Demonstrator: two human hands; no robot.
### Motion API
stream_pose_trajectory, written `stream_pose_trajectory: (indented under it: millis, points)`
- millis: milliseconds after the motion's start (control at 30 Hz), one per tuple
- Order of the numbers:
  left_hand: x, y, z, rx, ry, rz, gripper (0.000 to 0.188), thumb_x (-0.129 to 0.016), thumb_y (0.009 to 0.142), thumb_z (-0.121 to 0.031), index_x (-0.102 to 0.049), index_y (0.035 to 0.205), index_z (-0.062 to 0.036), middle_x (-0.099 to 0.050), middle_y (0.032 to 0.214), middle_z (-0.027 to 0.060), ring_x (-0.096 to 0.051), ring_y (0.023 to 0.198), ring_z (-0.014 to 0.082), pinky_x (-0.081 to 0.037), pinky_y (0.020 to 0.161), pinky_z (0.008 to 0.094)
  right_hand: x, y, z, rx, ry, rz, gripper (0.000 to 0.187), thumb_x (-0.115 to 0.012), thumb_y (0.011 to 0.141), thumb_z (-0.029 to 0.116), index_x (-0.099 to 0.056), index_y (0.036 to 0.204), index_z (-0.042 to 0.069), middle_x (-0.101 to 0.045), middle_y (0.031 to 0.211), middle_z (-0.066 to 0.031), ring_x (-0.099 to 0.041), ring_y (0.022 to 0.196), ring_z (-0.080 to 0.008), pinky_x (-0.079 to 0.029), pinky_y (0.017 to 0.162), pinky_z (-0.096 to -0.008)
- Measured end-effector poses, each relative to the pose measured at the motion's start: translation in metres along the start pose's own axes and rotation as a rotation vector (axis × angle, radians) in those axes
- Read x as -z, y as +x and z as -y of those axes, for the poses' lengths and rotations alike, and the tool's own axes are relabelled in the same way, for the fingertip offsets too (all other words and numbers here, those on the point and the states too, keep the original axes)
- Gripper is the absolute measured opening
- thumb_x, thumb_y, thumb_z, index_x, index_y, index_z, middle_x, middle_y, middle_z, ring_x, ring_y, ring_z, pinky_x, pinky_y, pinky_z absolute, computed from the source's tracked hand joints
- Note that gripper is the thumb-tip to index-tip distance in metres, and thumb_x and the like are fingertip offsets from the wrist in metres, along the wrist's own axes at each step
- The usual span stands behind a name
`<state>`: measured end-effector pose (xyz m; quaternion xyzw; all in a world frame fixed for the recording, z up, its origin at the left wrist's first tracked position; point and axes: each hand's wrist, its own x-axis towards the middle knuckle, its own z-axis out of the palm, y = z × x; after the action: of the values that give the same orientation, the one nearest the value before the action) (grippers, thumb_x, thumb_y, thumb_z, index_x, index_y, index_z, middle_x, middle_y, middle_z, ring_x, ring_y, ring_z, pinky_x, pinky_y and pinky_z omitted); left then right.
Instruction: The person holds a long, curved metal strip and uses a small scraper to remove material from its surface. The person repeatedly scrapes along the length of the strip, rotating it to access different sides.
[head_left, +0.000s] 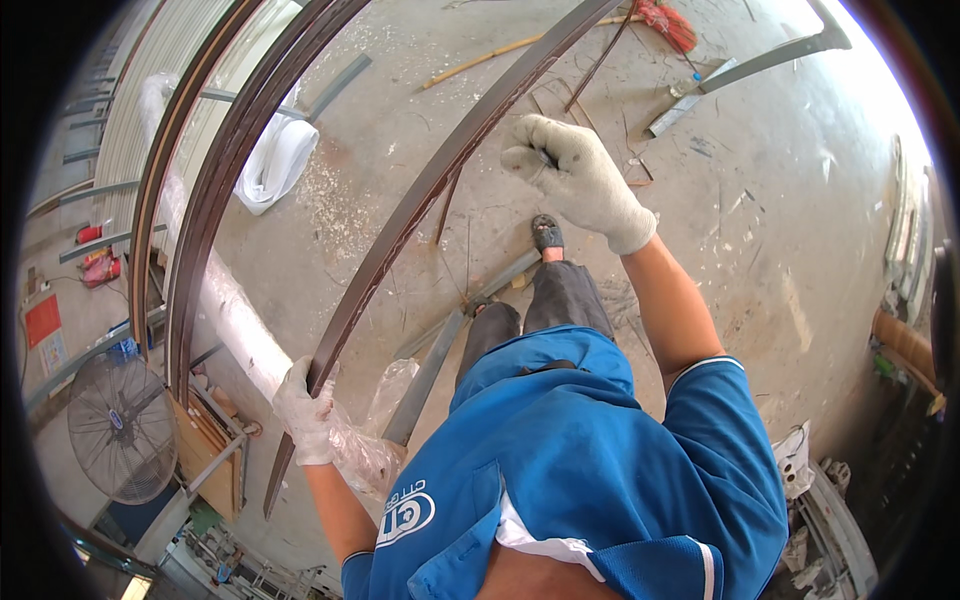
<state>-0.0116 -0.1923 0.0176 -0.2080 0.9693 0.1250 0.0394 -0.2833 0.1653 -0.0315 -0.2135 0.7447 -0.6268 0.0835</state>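
Observation:
A long dark brown profile strip (pixel 405 215) slants across the view, its near end hanging past my left hand. My left hand (pixel 303 415), in a pale knit glove, is closed around the strip near that lower end. To the right of the strip, apart from it, my right hand (pixel 585 185) is raised in a matching glove with its fingers curled in. A small dark bit shows between the thumb and fingers, too little to name. More brown profiles (pixel 205 215) stand to the left of the held one.
A plastic-wrapped bundle (pixel 235 310) runs behind my left hand. Beyond lies a white roll (pixel 275 165). A black fan (pixel 120 425) stands at the left. Grey metal legs (pixel 430 375) cross the floor by my feet. A red-headed broom (pixel 668 25) and a bottle (pixel 686 85) lie farther off.

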Motion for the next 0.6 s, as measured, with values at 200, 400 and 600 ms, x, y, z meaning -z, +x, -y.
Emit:
stream_pose_trajectory:
  millis: [200,400,600]
  points:
    - [0.006,0.002,-0.005,0.073,-0.033,0.075,0.04,-0.08,0.082,-0.037,-0.071,0.099,-0.0024,-0.068,0.082,0.0157,-0.065,0.071,0.0326,-0.05,0.067,0.0403,0.038,0.02,-0.011,-0.128,-0.217,-0.432,0.032,-0.056,0.103,0.03,-0.069,0.106,0.001,-0.071,0.089,-0.0103,-0.068,0.087,-0.0177,-0.053,0.079,-0.0322]
    - [0.008,0.006,-0.002,0.077,-0.142,0.104,0.04,-0.081,0.083,-0.036,-0.071,0.094,0.0005,-0.062,0.07,0.0131,-0.058,0.06,0.0231,-0.045,0.06,0.0353,0.05,0.046,-0.021,0.012,-0.094,-0.553,0.024,-0.06,0.102,0.019,-0.069,0.119,0.004,-0.065,0.087,0.0,-0.056,0.075,-0.0085,-0.049,0.07,-0.0277]
    - [0.017,0.014,0.006,0.177,-0.36,0.251,0.032,-0.082,0.086,-0.027,-0.073,0.094,0.0031,-0.058,0.065,0.0005,-0.049,0.058,0.0072,-0.039,0.055,0.0261,0.055,0.064,-0.021,0.251,-0.309,-0.636,0.022,-0.059,0.101,0.005,-0.068,0.121,0.005,-0.065,0.092,-0.0046,-0.057,0.078,-0.0146,-0.049,0.07,-0.0287]
